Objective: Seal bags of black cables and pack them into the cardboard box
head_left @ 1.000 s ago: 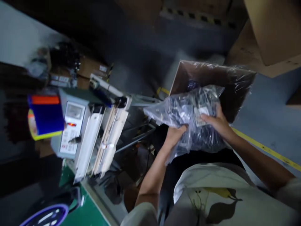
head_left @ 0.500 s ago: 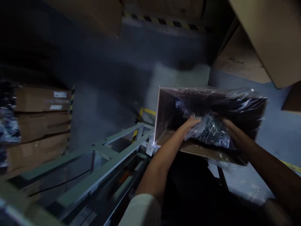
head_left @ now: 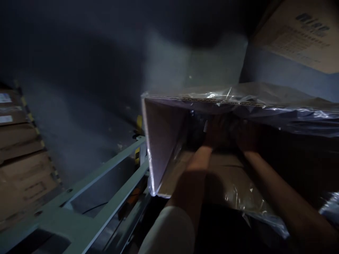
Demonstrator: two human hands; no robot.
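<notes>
A cardboard box (head_left: pixel 164 141) lined with clear plastic film (head_left: pixel 265 98) stands open in front of me. Both my arms reach down into it. My left hand (head_left: pixel 215 132) is deep inside, its fingers lost in shadow. Beside it, my right hand (head_left: pixel 247 135) is just as dim, and its fingers cannot be made out. Dark contents with a few shiny glints (head_left: pixel 196 123) lie at the bottom around the hands. Whether the hands still grip the clear plastic bag seen earlier is hidden by the dark.
A pale green metal frame (head_left: pixel 106 211) runs along the box's left side. Stacked cartons (head_left: pixel 21 169) stand at far left beside a black-and-yellow striped edge (head_left: pixel 37 130). A large printed carton (head_left: pixel 304 38) is at upper right. Grey floor (head_left: pixel 169 63) lies beyond the box.
My view has come closer to the box, which looks larger. Both hands have gone deeper inside, from holding the clear plastic bag near the opening down into shadow.
</notes>
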